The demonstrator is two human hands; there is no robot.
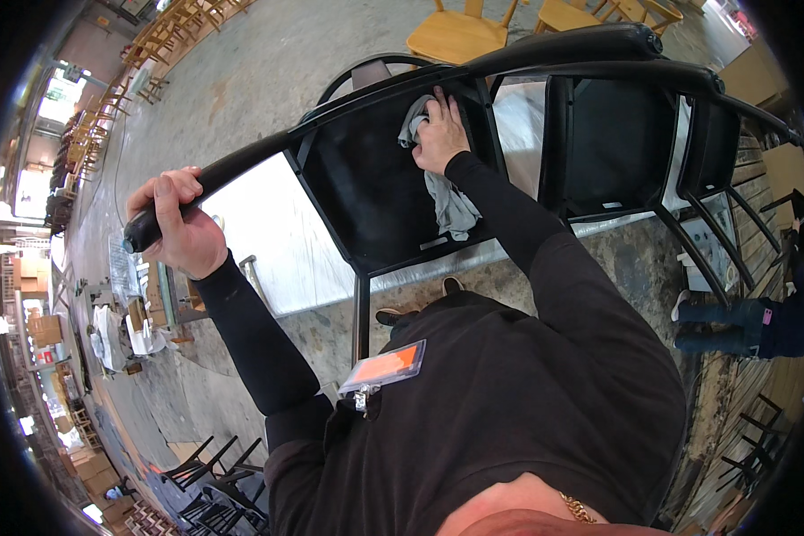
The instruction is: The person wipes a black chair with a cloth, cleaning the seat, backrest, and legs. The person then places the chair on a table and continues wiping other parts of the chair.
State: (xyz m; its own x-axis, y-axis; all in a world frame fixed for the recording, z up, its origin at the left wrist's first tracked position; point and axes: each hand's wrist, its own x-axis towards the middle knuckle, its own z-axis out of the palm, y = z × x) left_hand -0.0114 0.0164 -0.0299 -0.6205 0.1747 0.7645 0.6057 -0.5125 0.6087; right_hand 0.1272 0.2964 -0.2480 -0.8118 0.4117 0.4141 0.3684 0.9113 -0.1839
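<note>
Grey cloth [454,210] pressed against an upturned black chair [357,183]

The chair sits on a sheet-covered table [308,263] in front of the person, seat underside facing up. The left hand [183,223] is clamped round a chair leg [241,167] near its foot; the right hand [442,134] presses the cloth, though whether its fingers pinch it I cannot tell. Wiping well probably means bracing that leg, gathering the loose tail and working into corners. The leg's long axis slants from seat to lower left, foot end leftward.
</note>
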